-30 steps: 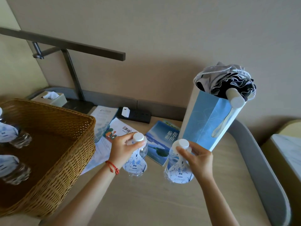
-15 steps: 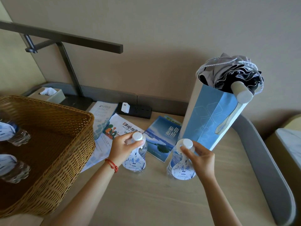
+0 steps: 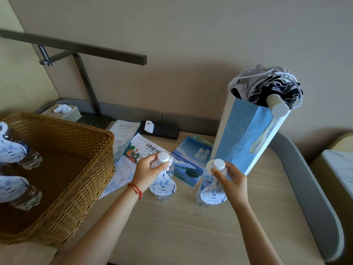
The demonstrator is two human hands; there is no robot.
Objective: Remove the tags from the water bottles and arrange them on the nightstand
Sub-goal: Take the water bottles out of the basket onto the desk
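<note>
Two clear water bottles with white caps stand upright on the wooden nightstand [image 3: 191, 232]. My left hand [image 3: 147, 173] grips the neck of the left bottle [image 3: 164, 196], whose white paper tag [image 3: 163, 186] with blue writing hangs around the neck. My right hand [image 3: 232, 178] holds the neck of the right bottle [image 3: 203, 188]; its tag [image 3: 212, 196] also hangs down the front. Two more tagged bottles [image 3: 19, 153] lie in the wicker basket [image 3: 76, 188] at the left.
A tall blue paper bag [image 3: 246, 142] with a folded umbrella [image 3: 267, 88] stands just behind my right hand. Leaflets [image 3: 137, 148] and a blue booklet [image 3: 189, 161] lie behind the bottles. A power strip [image 3: 160, 129], tissue box [image 3: 63, 111] and lamp arm [image 3: 76, 48] sit at the back.
Both hands stay on the bottle necks. The bottles rest on the nightstand, a little further apart, the right one slightly nearer the bag. The camera has tilted slightly.
</note>
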